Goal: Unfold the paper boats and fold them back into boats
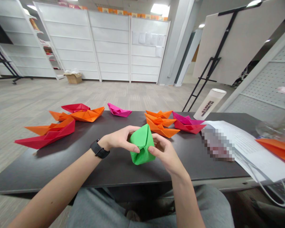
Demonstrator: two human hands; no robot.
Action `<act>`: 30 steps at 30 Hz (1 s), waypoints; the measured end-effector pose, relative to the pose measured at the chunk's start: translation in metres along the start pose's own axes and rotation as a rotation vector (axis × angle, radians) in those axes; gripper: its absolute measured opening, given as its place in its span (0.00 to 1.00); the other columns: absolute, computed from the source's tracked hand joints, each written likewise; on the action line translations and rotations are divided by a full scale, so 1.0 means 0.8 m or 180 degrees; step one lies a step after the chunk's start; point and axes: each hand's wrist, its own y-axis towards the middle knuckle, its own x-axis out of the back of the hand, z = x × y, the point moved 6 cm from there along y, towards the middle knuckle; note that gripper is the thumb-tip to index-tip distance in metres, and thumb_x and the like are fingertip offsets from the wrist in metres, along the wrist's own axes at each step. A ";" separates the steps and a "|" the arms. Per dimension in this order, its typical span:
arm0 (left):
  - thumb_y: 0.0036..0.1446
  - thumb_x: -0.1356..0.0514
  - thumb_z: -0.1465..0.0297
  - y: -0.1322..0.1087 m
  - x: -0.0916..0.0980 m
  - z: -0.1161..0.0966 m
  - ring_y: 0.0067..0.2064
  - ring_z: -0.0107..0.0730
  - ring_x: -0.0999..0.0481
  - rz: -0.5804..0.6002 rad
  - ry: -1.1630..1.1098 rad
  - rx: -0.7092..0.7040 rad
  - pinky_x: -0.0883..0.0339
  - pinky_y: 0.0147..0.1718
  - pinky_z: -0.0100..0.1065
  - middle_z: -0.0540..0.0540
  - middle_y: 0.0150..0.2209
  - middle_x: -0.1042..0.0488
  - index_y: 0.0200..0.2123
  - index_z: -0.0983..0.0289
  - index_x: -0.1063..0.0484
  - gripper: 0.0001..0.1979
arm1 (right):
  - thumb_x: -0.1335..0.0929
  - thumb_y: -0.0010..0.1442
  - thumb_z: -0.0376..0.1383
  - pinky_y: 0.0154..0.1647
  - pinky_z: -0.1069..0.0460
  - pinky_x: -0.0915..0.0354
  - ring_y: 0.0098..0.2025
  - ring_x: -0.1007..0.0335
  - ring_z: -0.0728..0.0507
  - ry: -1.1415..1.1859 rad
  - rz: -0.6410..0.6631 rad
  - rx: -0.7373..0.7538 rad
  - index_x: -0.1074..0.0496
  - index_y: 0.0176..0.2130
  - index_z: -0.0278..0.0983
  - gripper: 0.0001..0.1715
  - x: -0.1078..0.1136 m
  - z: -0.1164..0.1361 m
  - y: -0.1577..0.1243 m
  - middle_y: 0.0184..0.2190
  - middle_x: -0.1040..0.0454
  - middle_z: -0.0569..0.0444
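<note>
Open-plan room, grey carpet tile underfoot, white perforated shelving panels (92,41) along the far wall, a cardboard box (72,77) on the floor before them. To the right, a white board on a black easel (235,41).

I sit at a dark tabletop (118,171), my grey trousers (144,205) just below its edge. Paper boats stand along the far side: red and orange ones (45,136) at left, a magenta boat (118,110) mid-table, a cluster of orange boats (159,125) and a magenta-and-red pair (187,123) right of centre. Farther right lie printed sheets (249,152) with a pixelated patch over part of them, a white cylinder (210,104) behind, and loose orange paper (279,152) at the frame edge.

The green folded paper (142,148) sits in front of me, held above the tabletop between both hands, a diamond-like form with a seam at its middle. My left hand (118,138), black watch (99,149) on the wrist, wraps its upper left side. My right hand (165,152) closes on its lower right. Both grips are closed on the paper, thumbs meeting near the seam.

Step in hand, as I judge it: shaping this fold at the seam. It calls for even thumb pressure on both sides, so the paper doesn't crease off-line.
</note>
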 end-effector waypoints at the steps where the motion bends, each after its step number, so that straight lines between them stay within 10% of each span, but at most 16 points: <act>1: 0.42 0.26 0.67 -0.001 0.000 -0.001 0.40 0.40 0.23 -0.0020 0.0072 -0.0029 0.30 0.41 0.36 0.56 0.41 0.22 0.48 0.64 0.26 0.28 | 0.27 0.56 0.48 0.35 0.52 0.33 0.34 0.29 0.45 0.0059 -0.0118 -0.0021 0.30 0.40 0.39 0.18 -0.004 0.000 0.000 0.34 0.26 0.54; 7: 0.46 0.29 0.66 -0.001 0.003 -0.016 0.41 0.39 0.26 -0.0276 0.0778 -0.0440 0.32 0.41 0.36 0.54 0.39 0.25 0.44 0.63 0.26 0.21 | 0.29 0.60 0.37 0.37 0.51 0.36 0.34 0.33 0.46 -0.0640 -0.0789 0.0797 0.35 0.32 0.40 0.10 -0.004 0.034 -0.012 0.31 0.31 0.56; 14: 0.55 0.36 0.71 -0.005 0.002 -0.050 0.33 0.33 0.32 -0.0626 0.2413 -0.1316 0.37 0.38 0.35 0.51 0.29 0.31 0.25 0.61 0.34 0.10 | 0.35 0.57 0.22 0.46 0.44 0.40 0.40 0.27 0.42 -0.2684 -0.0363 0.1807 0.42 0.28 0.41 0.16 -0.004 0.066 -0.025 0.35 0.23 0.55; 19: 0.48 0.47 0.83 -0.001 -0.010 -0.051 0.35 0.36 0.33 -0.0324 0.3059 -0.1529 0.40 0.42 0.38 0.52 0.27 0.30 0.23 0.60 0.34 0.12 | 0.37 0.57 0.26 0.51 0.41 0.42 0.45 0.26 0.39 -0.2604 0.0523 0.1570 0.32 0.37 0.41 0.12 -0.005 0.069 -0.031 0.41 0.21 0.52; 30: 0.43 0.50 0.84 0.000 -0.019 -0.040 0.34 0.33 0.30 0.0121 0.3030 -0.1210 0.41 0.46 0.38 0.49 0.25 0.30 0.23 0.60 0.34 0.13 | 0.33 0.66 0.33 0.44 0.47 0.43 0.43 0.25 0.44 -0.3062 0.0911 0.1322 0.26 0.49 0.43 0.12 -0.016 0.052 -0.030 0.43 0.20 0.53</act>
